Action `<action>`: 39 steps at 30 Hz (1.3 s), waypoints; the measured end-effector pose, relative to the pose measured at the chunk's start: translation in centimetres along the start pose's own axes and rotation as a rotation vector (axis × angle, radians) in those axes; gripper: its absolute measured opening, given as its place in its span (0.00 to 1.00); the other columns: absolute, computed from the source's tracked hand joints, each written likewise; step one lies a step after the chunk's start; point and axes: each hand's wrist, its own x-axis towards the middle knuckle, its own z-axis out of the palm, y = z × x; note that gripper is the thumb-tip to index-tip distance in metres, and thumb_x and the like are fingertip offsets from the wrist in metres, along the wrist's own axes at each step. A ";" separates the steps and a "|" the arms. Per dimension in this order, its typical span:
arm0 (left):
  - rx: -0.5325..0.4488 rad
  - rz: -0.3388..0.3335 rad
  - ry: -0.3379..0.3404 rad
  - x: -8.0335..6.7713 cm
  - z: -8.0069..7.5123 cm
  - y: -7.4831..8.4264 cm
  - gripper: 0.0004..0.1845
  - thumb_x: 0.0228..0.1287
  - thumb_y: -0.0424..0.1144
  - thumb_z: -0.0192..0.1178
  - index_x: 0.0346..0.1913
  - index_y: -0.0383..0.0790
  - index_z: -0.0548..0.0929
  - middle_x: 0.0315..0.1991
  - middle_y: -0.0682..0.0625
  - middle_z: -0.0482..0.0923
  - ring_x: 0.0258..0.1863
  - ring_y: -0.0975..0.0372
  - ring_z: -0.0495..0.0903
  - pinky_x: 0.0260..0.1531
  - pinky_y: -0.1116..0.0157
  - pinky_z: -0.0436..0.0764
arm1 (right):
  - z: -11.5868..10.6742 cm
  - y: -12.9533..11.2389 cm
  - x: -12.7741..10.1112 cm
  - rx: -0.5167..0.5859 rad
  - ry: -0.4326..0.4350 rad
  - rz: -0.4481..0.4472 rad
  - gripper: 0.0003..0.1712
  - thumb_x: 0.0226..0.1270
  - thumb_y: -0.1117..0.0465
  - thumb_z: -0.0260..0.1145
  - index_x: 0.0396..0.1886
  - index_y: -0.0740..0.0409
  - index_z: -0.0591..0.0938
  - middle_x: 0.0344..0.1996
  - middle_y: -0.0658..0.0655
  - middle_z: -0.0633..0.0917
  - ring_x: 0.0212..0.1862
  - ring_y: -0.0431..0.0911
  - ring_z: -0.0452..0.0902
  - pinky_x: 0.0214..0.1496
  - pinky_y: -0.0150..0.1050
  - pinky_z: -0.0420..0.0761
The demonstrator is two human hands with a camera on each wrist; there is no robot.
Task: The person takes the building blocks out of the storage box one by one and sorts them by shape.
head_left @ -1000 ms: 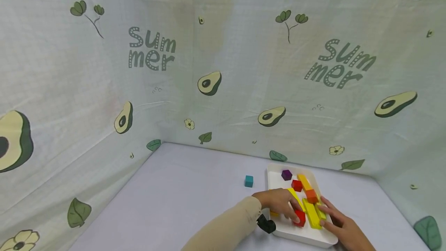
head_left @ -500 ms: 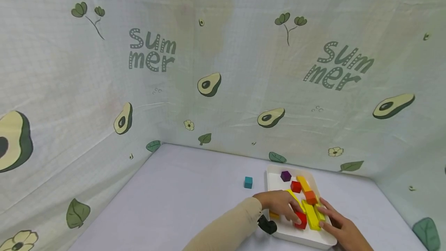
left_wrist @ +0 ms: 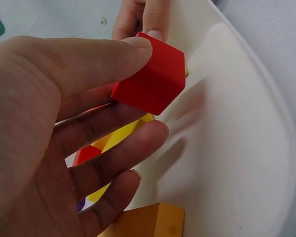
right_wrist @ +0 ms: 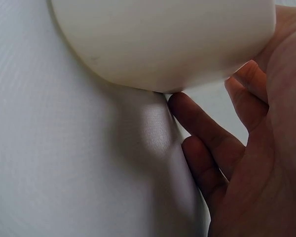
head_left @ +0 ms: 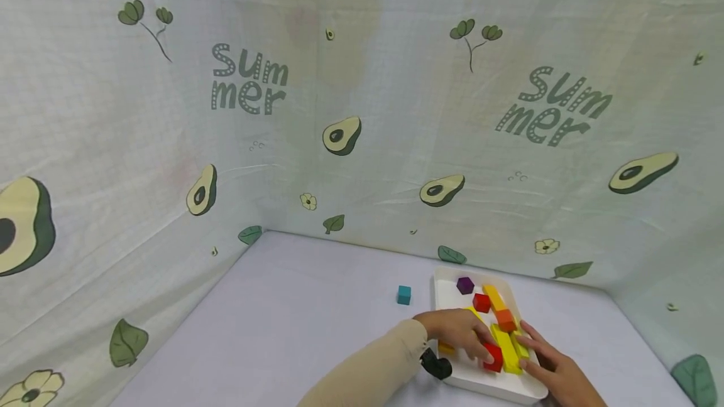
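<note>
Standing at the front edge of the lilac table (head_left: 294, 319), I note a person in a beige sleeve (head_left: 373, 369) working over a white tray (head_left: 447, 284) at the right. The left hand (head_left: 455, 331) reaches into the tray and pinches a red cube (head_left: 494, 357) between thumb and fingers; the left wrist view shows the thumb tip on the cube's upper edge and the cube (left_wrist: 150, 74) held just above the tray floor (left_wrist: 237, 148). The right hand (head_left: 551, 366) sits at the tray's near right corner; in the right wrist view its thumb side lies against the outer wall (right_wrist: 163, 39) while the fingers (right_wrist: 207, 133) curl beneath the rim, so it grips the tray.

Inside the tray lie yellow bars (head_left: 505, 347) just beside the held cube, an orange block (head_left: 505, 318), a second red cube (head_left: 481, 302) and a purple block (head_left: 465, 284) toward the far end. An orange-yellow block (left_wrist: 148, 222) lies near the left palm. A teal cube (head_left: 404, 294) stands on the table just left of the tray, apart from it. A black wrist device (head_left: 435, 366) shows below the sleeve. Avocado-print cloth (head_left: 339, 137) lines the walls.
</note>
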 end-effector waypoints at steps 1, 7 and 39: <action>-0.003 0.000 0.003 0.0 0.0 0.0 0.13 0.66 0.44 0.68 0.53 0.57 0.88 0.34 0.64 0.82 0.32 0.65 0.79 0.42 0.70 0.75 | 0.0 0.0 0.0 0.002 -0.001 -0.001 0.41 0.68 0.37 0.64 0.72 0.57 0.72 0.78 0.64 0.54 0.72 0.72 0.55 0.56 0.62 0.77; 0.039 0.023 0.068 0.1 -0.3 -0.3 0.14 0.64 0.46 0.69 0.52 0.60 0.88 0.39 0.68 0.81 0.37 0.69 0.76 0.44 0.70 0.76 | 0.1 0.2 0.1 0.006 0.004 -0.001 0.42 0.67 0.36 0.64 0.72 0.58 0.72 0.78 0.64 0.54 0.72 0.72 0.55 0.56 0.61 0.78; -0.118 0.161 0.216 -3.0 -2.1 -0.2 0.14 0.63 0.45 0.70 0.51 0.58 0.86 0.49 0.68 0.78 0.42 0.71 0.74 0.45 0.73 0.78 | 0.1 0.2 0.1 0.016 0.004 -0.007 0.42 0.67 0.37 0.65 0.71 0.58 0.73 0.78 0.63 0.54 0.72 0.72 0.55 0.57 0.57 0.79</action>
